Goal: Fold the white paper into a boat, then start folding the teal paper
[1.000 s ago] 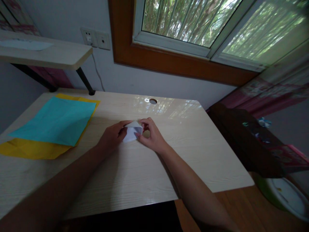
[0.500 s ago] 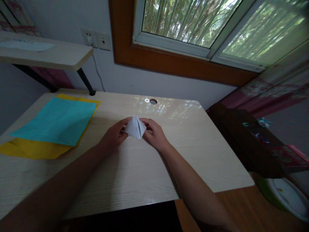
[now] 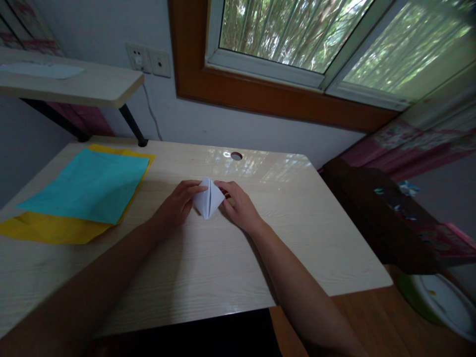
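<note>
A small white folded paper point(image 3: 207, 199), diamond-shaped with a crease or gap down its middle, is between my two hands over the middle of the desk. My left hand point(image 3: 180, 201) grips its left side, with fingers laid over the upper left face. At the right corner, my right hand point(image 3: 238, 203) pinches the paper between thumb and fingers. Part of the paper's left edge is hidden behind my left fingers.
Left on the desk point(image 3: 316, 238) lie a light blue sheet point(image 3: 96, 186) and a yellow sheet point(image 3: 55, 230) under it. A raised shelf point(image 3: 107, 89) stands at the back left. A round cable hole point(image 3: 236, 156) is near the back edge.
The folded paper has turned to show a more upright diamond with its lower point further down and left. My left fingers have shifted onto its face; my right hand has hardly moved.
</note>
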Motion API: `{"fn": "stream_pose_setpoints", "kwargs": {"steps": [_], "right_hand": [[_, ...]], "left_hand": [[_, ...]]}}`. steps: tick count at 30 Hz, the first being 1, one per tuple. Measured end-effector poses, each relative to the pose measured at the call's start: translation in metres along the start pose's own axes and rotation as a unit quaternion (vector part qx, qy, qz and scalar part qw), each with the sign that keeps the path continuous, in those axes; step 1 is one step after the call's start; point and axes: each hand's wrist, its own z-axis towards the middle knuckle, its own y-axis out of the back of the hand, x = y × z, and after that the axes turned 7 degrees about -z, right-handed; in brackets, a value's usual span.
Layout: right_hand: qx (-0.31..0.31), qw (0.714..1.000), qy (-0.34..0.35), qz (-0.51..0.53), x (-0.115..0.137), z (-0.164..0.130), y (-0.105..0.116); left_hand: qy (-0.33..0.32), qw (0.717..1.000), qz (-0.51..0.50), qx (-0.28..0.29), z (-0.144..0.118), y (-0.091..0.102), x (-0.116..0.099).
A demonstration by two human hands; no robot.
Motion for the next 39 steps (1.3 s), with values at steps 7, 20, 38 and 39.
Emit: {"fn": "stream_pose_setpoints", "kwargs": {"steps": [7, 20, 38, 39], "right_hand": [[-0.003, 1.000, 0.027, -0.008, -0.003, 0.001, 0.000], [0.050, 0.996, 0.056, 0.045, 0.005, 0.003, 0.004], [0.003, 1.000, 0.009, 0.029, 0.011, 0.004, -0.006], [0.004, 1.000, 0.004, 0.029, 0.011, 0.003, -0.005]], "left_hand": [[-0.004, 0.995, -0.096, 0.030, -0.004, 0.001, 0.001], [0.113, 0.981, -0.154, 0.021, -0.007, -0.007, 0.001], [0.112, 0.991, -0.032, 0.072, -0.004, -0.005, -0.010], [0.114, 0.990, -0.033, 0.073, -0.004, -0.005, -0.010]]}}
